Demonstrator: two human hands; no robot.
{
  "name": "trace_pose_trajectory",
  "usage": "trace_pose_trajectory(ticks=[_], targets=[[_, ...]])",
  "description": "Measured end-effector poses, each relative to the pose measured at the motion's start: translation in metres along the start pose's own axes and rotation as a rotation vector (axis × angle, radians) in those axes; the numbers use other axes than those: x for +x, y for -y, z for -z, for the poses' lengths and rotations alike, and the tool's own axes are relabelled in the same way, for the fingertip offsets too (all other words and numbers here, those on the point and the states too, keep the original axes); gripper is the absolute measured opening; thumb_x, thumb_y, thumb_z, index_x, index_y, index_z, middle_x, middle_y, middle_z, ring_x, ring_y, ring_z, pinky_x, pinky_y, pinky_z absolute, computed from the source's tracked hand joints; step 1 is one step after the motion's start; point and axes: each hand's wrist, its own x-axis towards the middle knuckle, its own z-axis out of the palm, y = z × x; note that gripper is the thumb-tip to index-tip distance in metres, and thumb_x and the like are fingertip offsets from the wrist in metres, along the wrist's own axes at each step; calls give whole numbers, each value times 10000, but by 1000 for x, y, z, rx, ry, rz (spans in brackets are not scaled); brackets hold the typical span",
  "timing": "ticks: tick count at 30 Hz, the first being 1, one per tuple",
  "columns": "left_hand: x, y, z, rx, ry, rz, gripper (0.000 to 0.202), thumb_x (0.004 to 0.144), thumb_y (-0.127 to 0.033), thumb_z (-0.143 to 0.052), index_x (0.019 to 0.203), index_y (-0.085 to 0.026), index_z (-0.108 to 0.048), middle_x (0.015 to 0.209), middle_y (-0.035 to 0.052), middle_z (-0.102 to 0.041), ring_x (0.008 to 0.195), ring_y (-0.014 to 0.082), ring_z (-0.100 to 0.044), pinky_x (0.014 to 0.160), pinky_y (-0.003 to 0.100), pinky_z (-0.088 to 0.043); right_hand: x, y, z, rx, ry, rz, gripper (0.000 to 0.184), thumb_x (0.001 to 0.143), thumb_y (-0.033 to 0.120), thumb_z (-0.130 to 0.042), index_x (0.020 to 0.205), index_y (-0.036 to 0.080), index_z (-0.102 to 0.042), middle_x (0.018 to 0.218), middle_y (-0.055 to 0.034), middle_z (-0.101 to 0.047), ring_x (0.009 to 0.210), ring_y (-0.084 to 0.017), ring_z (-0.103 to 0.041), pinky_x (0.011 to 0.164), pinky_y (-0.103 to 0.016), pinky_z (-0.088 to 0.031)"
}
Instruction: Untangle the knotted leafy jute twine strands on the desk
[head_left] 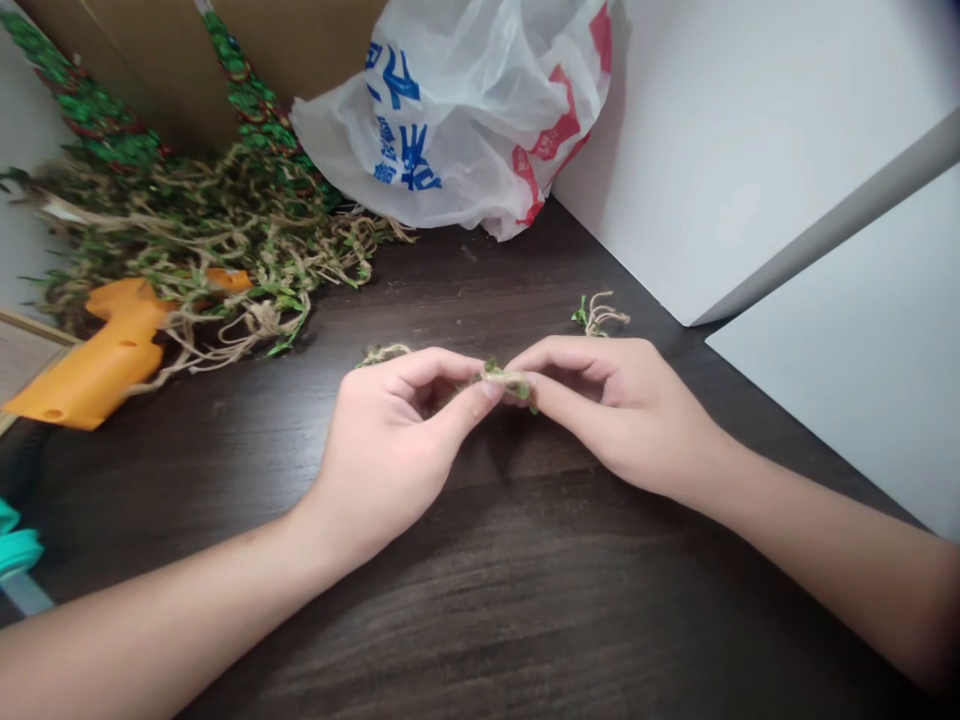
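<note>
Both hands meet over the middle of the dark table. Between their fingertips is a piece of jute twine with green leaves [508,378]. My left hand [397,430] pinches it with thumb and index finger. From the other side my right hand [622,410] pinches the same twine. A bit of twine [384,354] shows behind the left hand, and loose twine ends [602,314] with a green leaf stick out behind the right one. Whether these join the held piece is hidden by the hands.
A tangled heap of leafy twine [225,230] fills the back left, with an orange hot glue gun [97,350] before it. Two green tree decorations [247,90] stand behind. A white plastic bag [480,110] lies at the back; white panels [750,150] stand right. A teal object [19,550] is at left.
</note>
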Motion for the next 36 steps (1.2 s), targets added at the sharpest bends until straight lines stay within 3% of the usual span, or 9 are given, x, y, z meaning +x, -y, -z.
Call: trace_pose_trajectory(ticks=[3, 5, 9, 13, 19, 24, 30, 36], targets=[[0, -1, 1, -33, 24, -5, 32, 838, -166, -818, 817, -190, -823, 711, -21, -767, 596, 96, -620, 575, 196, -494, 2, -4, 2, 84, -43, -35, 231, 926, 56, -639, 1073, 173, -773, 933, -22, -804, 746, -151, -731, 701, -283, -587], [0, -1, 1, -66, 49, 2, 45, 829, -158, -819, 794, -184, -810, 669, -27, -739, 577, 90, -602, 552, 189, -476, 3, -7, 3, 164, 13, -42, 310, 883, 14, -646, 1124, 175, -755, 931, -16, -794, 672, -139, -716, 632, -280, -594], [0, -1, 2, -117, 75, 34, 55, 836, -173, -801, 787, -159, -781, 660, -16, -711, 569, 97, -595, 560, 204, -491, 1, -8, 6, 262, 165, 1, 283, 844, 12, -691, 1032, 215, -755, 936, 5, -769, 755, -156, -751, 668, -286, -633], [-1, 0, 3, -100, 117, 38, 88, 836, -171, -781, 759, -146, -747, 658, -5, -700, 565, 104, -589, 557, 217, -481, -1, -5, 7, 183, 93, 115, 244, 816, 26, -753, 956, 225, -734, 998, -1, -736, 902, -167, -739, 820, -314, -633], [0, 0, 3, -81, 169, 26, 87, 861, -174, -746, 780, -150, -723, 677, 3, -708, 572, 106, -594, 564, 217, -492, -2, -4, 3, 71, 79, 195, 192, 821, 46, -764, 800, 204, -656, 1038, -19, -700, 902, -149, -671, 787, -291, -564], [0, -2, 0, -155, 142, 27, 56, 858, -164, -751, 902, -146, -721, 686, -9, -700, 565, 99, -597, 539, 198, -517, -3, -3, -2, 186, 78, 67, 217, 800, 8, -737, 806, 191, -621, 993, -3, -669, 844, -116, -662, 768, -256, -554], [-2, 1, 3, -229, 193, 36, 43, 883, -150, -711, 866, -157, -672, 729, -6, -678, 596, 96, -586, 536, 198, -512, -1, 3, -5, 445, 160, -130, 238, 766, -11, -741, 769, 180, -599, 850, 19, -658, 672, -87, -627, 576, -209, -514], [-3, 2, 5, -202, 230, 44, 162, 826, -124, -790, 841, -172, -636, 742, -29, -646, 607, 82, -557, 554, 191, -489, 0, 5, -5, 512, 97, -258, 240, 721, -11, -750, 744, 178, -604, 758, 36, -650, 555, -68, -588, 495, -188, -479]])
